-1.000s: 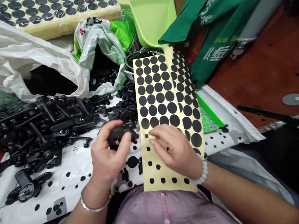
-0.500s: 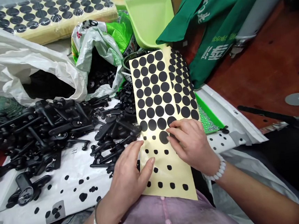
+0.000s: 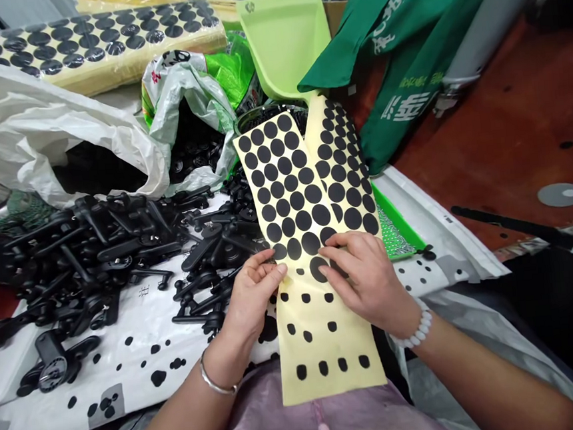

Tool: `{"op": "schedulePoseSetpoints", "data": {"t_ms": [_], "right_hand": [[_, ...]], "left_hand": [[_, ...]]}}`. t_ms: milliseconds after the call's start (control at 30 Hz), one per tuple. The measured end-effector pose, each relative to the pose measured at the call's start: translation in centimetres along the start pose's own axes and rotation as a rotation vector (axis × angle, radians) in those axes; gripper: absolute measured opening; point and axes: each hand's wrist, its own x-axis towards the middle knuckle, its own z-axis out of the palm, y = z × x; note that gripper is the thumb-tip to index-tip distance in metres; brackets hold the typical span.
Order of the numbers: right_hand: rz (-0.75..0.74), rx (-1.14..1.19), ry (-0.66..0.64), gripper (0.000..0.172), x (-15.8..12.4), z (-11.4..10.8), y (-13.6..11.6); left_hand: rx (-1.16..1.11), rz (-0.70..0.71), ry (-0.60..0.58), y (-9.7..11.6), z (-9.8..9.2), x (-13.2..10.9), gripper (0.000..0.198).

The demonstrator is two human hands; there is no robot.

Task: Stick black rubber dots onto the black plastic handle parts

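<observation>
A cream backing sheet of round black stickers point(image 3: 302, 314) lies in front of me, its lower end over my lap. Its upper part carries rows of round stickers; the lower part shows only small dark marks. My left hand point(image 3: 253, 288) pinches the sheet's left edge between thumb and fingers. On the right side, my right hand point(image 3: 359, 279) has its thumb and fingertips closed at the edge of one round black sticker point(image 3: 317, 270), the lowest on the sheet. How far that sticker is lifted is hard to see. A second sticker sheet point(image 3: 349, 189) lies behind, to the right.
Black plastic lever-like parts point(image 3: 118, 236) are heaped on the left. Behind them stand a white sack point(image 3: 18, 125) and a green-and-white bag point(image 3: 228, 69). A light green dustpan point(image 3: 286, 41), a wrapped stack of sticker sheets point(image 3: 117, 62) and a green tray point(image 3: 392, 226) are around.
My left hand has gone from lying spread on the sheet to pinching its left edge. The sheet has tilted, its top swinging left. My right hand stays at the same sticker.
</observation>
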Motion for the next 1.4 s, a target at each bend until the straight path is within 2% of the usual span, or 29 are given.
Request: {"op": "schedulePoseSetpoints", "data": {"t_ms": [233, 333, 567, 800, 933, 1100, 1400], "right_hand": [[-0.008, -0.002, -0.006, 0.022, -0.2, 0.0, 0.2], [-0.034, -0.079, -0.037, 0.022, -0.2, 0.0, 0.1], [-0.098, -0.299, -0.091, 0.022, 0.1, 0.1, -0.8], [-0.050, -0.242, -0.154, 0.022, 1.5, -0.2, -1.2], [-0.066, -0.306, -0.177, 0.023, 2.1, -0.3, -1.3], [-0.155, -0.416, -0.211, 0.023, 1.6, -0.1, -1.5], [-0.108, -0.339, -0.200, 0.022, 1.9, 0.2, -1.5]], "left_hand": [[-0.089, -0.026, -0.064, 0.0, 1.4, 0.1, 0.068], [-0.097, -0.025, -0.090, -0.3, 1.5, 0.6, 0.071], [-0.046, 0.049, -0.090, -1.1, 1.2, 1.3, 0.066], [0.019, 0.082, -0.080, -1.3, 1.1, 1.4, 0.064], [-0.002, 0.086, -0.078, -1.5, 1.2, 1.5, 0.064], [0.007, 0.096, -0.075, -1.7, 1.1, 1.6, 0.065], [0.084, 0.120, -0.081, -2.0, 0.8, 1.7, 0.066]]}}
